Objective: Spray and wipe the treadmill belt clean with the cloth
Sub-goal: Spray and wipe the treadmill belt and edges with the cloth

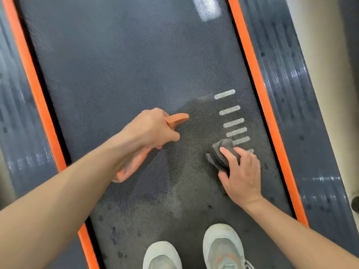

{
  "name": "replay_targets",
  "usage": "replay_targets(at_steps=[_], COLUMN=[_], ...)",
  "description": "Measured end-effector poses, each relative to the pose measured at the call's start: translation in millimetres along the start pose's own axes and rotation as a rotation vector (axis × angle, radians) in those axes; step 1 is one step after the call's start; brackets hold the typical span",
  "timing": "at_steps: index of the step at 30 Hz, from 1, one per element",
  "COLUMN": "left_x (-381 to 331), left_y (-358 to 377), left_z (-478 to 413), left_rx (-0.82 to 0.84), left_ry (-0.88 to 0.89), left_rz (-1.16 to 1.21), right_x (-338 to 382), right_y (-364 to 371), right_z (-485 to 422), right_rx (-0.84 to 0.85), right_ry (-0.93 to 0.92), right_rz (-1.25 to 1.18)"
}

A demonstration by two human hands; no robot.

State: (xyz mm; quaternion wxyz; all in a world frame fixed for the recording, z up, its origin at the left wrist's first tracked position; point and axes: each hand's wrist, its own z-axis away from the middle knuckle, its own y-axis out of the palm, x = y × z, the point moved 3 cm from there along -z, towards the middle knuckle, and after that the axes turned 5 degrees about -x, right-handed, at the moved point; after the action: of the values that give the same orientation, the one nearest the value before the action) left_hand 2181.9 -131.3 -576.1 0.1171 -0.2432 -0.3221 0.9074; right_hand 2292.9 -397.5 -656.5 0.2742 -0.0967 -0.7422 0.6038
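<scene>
An orange spray bottle [136, 162] is gripped in the curled left hand [153, 129] above the dark treadmill belt [126, 65], while a crumpled grey cloth [221, 154] is pinched and pressed onto the belt by the right hand [242, 171], beside white stripes [231, 117], ahead of two pale sneakers [223, 247].

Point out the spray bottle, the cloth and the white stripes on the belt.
spray bottle [177, 118], head view, on its orange nozzle.
cloth [215, 154], head view, on its bare grey folds.
white stripes [224, 94], head view, on the farthest stripe.
</scene>
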Motion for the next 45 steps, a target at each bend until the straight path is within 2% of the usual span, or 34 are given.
replay_targets(at_steps=[5,11,16,18,21,24,27,30,32,33,34,36,39,41,43,45], left_x=[-1,5,17,24,37,46,53,60,62,62,62,62,64,63,58,48], left_y=[-1,-5,-8,-12,-15,-22,-32,-40,-40,-40,-38,-34,-27,-27,-26,-25], left_z=[-3,-8,0,5,12,19,22,23,23,24,24,25,22,21,20,21], left_rx=[-0.049,-0.132,-0.063,-0.082,-0.096,-0.098,-0.160,-0.227,-0.215,-0.203,-0.195,-0.185,-0.192,-0.200,-0.167,-0.120], left_ry=[0.013,-0.035,-0.055,-0.074,-0.117,-0.142,-0.176,-0.195,-0.194,-0.205,-0.219,-0.240,-0.258,-0.259,-0.234,-0.212], left_rz=[0.233,0.123,0.247,0.302,0.365,0.429,0.436,0.405,0.450,0.466,0.478,0.495,0.477,0.448,0.432,0.438], right_x=[2,8,8,6,7,30,71,97,97,91,83,64,31,26,37,49], right_y=[1,15,14,13,17,30,42,45,42,41,40,42,33,30,35,36], right_z=[-17,-35,-40,-65,-144,-212,-201,-113,-51,-38,-42,-91,-194,-217,-183,-108], right_rx=[-0.063,-0.042,-0.104,-0.135,-0.152,-0.123,-0.053,0.060,0.145,0.187,0.233,0.169,-0.041,-0.108,-0.114,-0.061], right_ry=[-0.009,-0.043,-0.066,-0.031,0.152,0.157,-0.033,-0.379,-0.668,-0.768,-0.794,-0.643,-0.152,0.032,-0.021,-0.250], right_rz=[-0.001,0.045,0.019,0.032,0.072,0.137,0.119,-0.033,-0.108,-0.123,-0.130,-0.097,0.076,0.136,0.113,0.020])
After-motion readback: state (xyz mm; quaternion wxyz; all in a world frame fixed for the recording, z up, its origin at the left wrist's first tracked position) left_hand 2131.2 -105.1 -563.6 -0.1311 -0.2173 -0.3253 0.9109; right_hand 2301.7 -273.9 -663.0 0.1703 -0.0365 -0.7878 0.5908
